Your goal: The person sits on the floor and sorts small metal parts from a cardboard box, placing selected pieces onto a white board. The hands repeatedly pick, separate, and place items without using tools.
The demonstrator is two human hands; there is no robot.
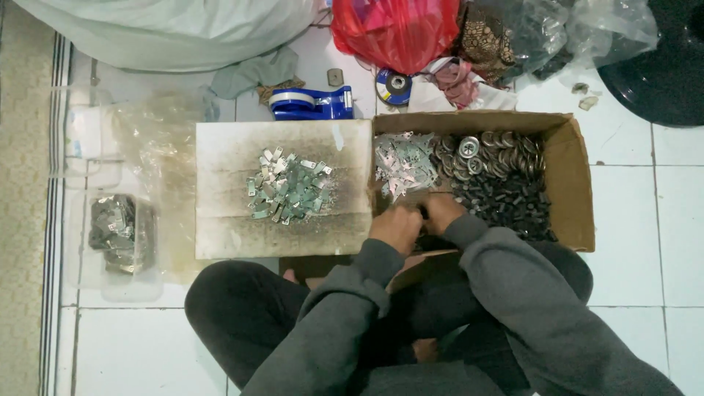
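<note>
Head view: left hand and right hand pressed together, grip unclear, assembling small parts over cardboard box; next calling for another black piece.

An open brown cardboard box holds flat metal pieces, round washers and black parts.

Both hands' fingers curl out of sight, and the red bag is cut off at the top edge

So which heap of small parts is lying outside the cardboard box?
The flat metal plates heaped on the scorched board; the washers and black pieces sit inside the box.
</note>
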